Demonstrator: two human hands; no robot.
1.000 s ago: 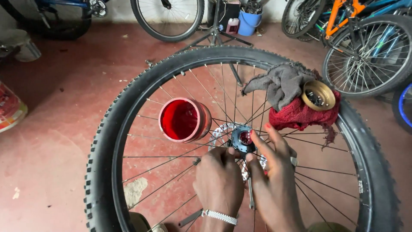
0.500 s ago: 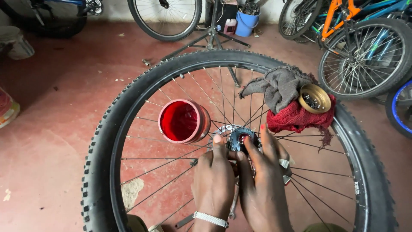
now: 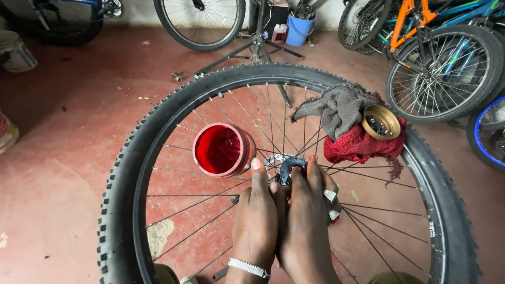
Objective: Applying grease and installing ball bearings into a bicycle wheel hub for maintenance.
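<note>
At the lower centre of the frame, left hand (image 3: pixel 256 218) and right hand (image 3: pixel 304 226) pinch the hub (image 3: pixel 286 169), fingers closed around it; best kept square to the wheel (image 3: pixel 158 131), pressure even.

Bicycle wheel (image 3: pixel 131 173): knobby black tyre, thin steel spokes, lying flat over red floor. Hub part (image 3: pixel 286 169) at centre: small, dark metal with silvery edge, mostly covered, pinched between fingertips of left hand (image 3: pixel 255 218) and right hand (image 3: pixel 305 226), pressed side by side.

Soft even daylight, sharp focus; edges perhaps slightly bowed.
</note>
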